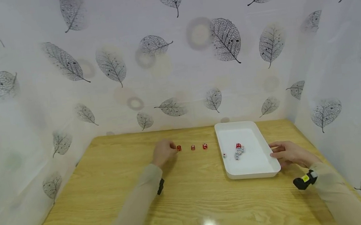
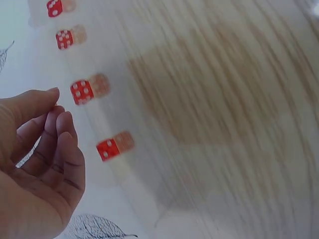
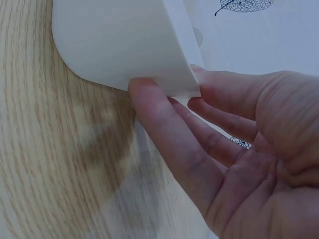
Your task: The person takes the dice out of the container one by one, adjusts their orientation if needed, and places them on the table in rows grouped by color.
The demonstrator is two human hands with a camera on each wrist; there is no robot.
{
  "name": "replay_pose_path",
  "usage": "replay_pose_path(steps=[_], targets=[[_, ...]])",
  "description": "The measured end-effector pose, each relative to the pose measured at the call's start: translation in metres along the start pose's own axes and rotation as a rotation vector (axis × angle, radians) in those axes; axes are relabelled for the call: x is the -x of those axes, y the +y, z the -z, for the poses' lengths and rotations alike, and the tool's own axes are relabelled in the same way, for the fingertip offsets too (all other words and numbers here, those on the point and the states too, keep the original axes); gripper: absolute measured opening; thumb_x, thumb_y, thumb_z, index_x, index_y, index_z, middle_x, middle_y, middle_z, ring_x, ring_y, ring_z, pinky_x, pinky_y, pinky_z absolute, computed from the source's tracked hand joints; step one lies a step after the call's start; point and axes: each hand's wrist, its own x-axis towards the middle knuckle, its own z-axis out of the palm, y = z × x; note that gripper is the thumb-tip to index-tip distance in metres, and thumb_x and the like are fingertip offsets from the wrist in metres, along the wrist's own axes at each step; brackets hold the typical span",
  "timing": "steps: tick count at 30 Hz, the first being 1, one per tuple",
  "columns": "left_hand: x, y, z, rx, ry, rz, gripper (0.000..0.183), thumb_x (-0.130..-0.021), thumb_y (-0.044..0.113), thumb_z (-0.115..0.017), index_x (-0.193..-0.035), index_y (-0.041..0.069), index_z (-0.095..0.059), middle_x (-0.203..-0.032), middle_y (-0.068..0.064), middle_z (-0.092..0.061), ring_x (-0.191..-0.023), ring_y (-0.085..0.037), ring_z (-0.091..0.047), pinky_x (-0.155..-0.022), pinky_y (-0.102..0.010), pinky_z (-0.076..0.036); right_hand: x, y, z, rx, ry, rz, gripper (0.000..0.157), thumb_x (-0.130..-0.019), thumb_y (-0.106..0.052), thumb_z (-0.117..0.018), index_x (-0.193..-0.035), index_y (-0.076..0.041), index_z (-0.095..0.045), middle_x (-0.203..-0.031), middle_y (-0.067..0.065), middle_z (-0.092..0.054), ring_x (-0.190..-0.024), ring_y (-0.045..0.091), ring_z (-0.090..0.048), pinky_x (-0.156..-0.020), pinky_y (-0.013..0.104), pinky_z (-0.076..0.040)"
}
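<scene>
My left hand (image 1: 164, 152) is at the left end of a row of red dice, its fingertips close to one red die (image 1: 179, 148). In the left wrist view the thumb and loosely bent fingers stand just beside a red die (image 2: 82, 92), with nothing between them. Another red die (image 2: 108, 149) lies nearer the palm side; in the head view the hand seems to hide it. My right hand (image 1: 289, 153) holds the right side of a white tray (image 1: 250, 171), thumb at the rim and fingers against the outer wall (image 3: 124, 45).
Inside the tray lie a red die (image 1: 238, 145) and several white dice (image 1: 238, 153), with one white die (image 1: 224, 155) by the left wall. Two more red dice stand between hand and tray. A leaf-print curtain (image 1: 176, 72) encloses the wooden table (image 1: 190, 200).
</scene>
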Motion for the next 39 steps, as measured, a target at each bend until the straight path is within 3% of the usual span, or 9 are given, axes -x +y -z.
replay_pose_path(steps=[6, 12, 16, 23, 30, 36, 39], targets=[[-0.003, 0.016, -0.016, -0.014, -0.046, -0.073, 0.004, -0.086, 0.012, -0.072, -0.083, 0.011, -0.071, -0.086, -0.001, -0.069, -0.080, -0.017, -0.061, -0.075, -0.034, -0.053, 0.001, -0.001, 0.000, 0.007, -0.011, 0.005, 0.069, -0.098, -0.020, -0.060, -0.151, 0.007, -0.024, -0.141, 0.038, -0.039, -0.097, 0.021, -0.067, -0.075, 0.038, -0.060], [-0.004, 0.036, -0.028, 0.126, -0.159, -0.158, 0.004, -0.090, 0.010, -0.069, -0.089, 0.007, -0.071, -0.088, -0.002, -0.068, -0.082, -0.016, -0.059, -0.074, -0.032, -0.052, 0.003, 0.002, 0.002, 0.022, -0.015, 0.031, 0.072, -0.098, -0.023, -0.060, -0.151, 0.008, -0.023, -0.141, 0.039, -0.039, -0.098, 0.022, -0.067, -0.074, 0.038, -0.059], [-0.008, 0.046, -0.039, 0.148, -0.211, -0.221, 0.005, -0.091, 0.010, -0.068, -0.091, 0.007, -0.072, -0.088, 0.000, -0.068, -0.081, -0.013, -0.060, -0.075, -0.028, -0.051, 0.002, 0.003, 0.002, 0.020, -0.011, 0.023, 0.071, -0.098, -0.023, -0.060, -0.151, 0.007, -0.023, -0.141, 0.039, -0.038, -0.098, 0.022, -0.067, -0.075, 0.038, -0.059], [-0.009, 0.058, -0.054, 0.182, -0.197, -0.336, 0.007, -0.089, 0.005, -0.067, -0.089, 0.001, -0.072, -0.084, 0.001, -0.069, -0.078, -0.009, -0.060, -0.073, -0.024, -0.052, 0.002, -0.001, 0.000, 0.001, -0.005, 0.010, 0.069, -0.098, -0.019, -0.059, -0.151, 0.006, -0.023, -0.142, 0.039, -0.037, -0.098, 0.022, -0.067, -0.075, 0.039, -0.060], [-0.014, 0.074, -0.064, 0.190, -0.221, -0.312, 0.008, -0.090, 0.010, -0.068, -0.093, 0.005, -0.074, -0.088, -0.001, -0.070, -0.080, -0.010, -0.061, -0.076, -0.023, -0.052, 0.002, -0.002, 0.002, 0.005, -0.010, 0.011, 0.070, -0.098, -0.020, -0.060, -0.151, 0.007, -0.023, -0.142, 0.040, -0.036, -0.097, 0.022, -0.067, -0.075, 0.039, -0.060], [-0.017, 0.089, -0.076, 0.149, -0.172, -0.377, 0.008, -0.091, 0.011, -0.067, -0.092, 0.007, -0.074, -0.090, -0.002, -0.071, -0.081, -0.009, -0.062, -0.073, -0.020, -0.051, -0.001, -0.001, 0.002, 0.025, 0.002, -0.003, 0.069, -0.098, -0.020, -0.060, -0.151, 0.006, -0.025, -0.143, 0.040, -0.035, -0.099, 0.022, -0.066, -0.074, 0.038, -0.060], [-0.017, 0.100, -0.078, 0.183, -0.174, -0.384, 0.009, -0.091, 0.009, -0.066, -0.093, 0.005, -0.074, -0.092, -0.004, -0.072, -0.082, -0.010, -0.063, -0.073, -0.019, -0.051, -0.001, -0.001, 0.002, 0.028, 0.004, -0.010, 0.068, -0.098, -0.019, -0.060, -0.151, 0.006, -0.025, -0.143, 0.040, -0.034, -0.100, 0.022, -0.065, -0.074, 0.038, -0.060]])
